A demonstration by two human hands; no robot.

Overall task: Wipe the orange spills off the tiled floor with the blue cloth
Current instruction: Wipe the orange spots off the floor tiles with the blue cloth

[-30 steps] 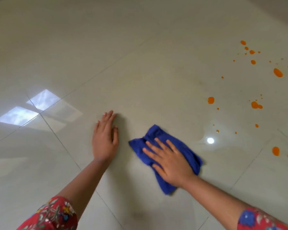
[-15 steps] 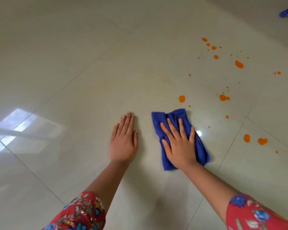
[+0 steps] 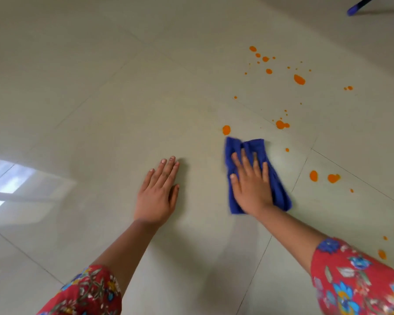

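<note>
Right grip (image 3: 251,187), fingers straight, presses the blue cloth (image 3: 255,146) near an orange spill (image 3: 226,130); left grip (image 3: 157,194) lies flat on the floor (image 3: 123,110).

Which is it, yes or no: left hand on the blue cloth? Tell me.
No: the left hand lies flat on bare floor; the right hand presses the blue cloth.

I can read no text, label, brand, number or sign anywhere in my view here; nothing shown carries any lettering.
</note>
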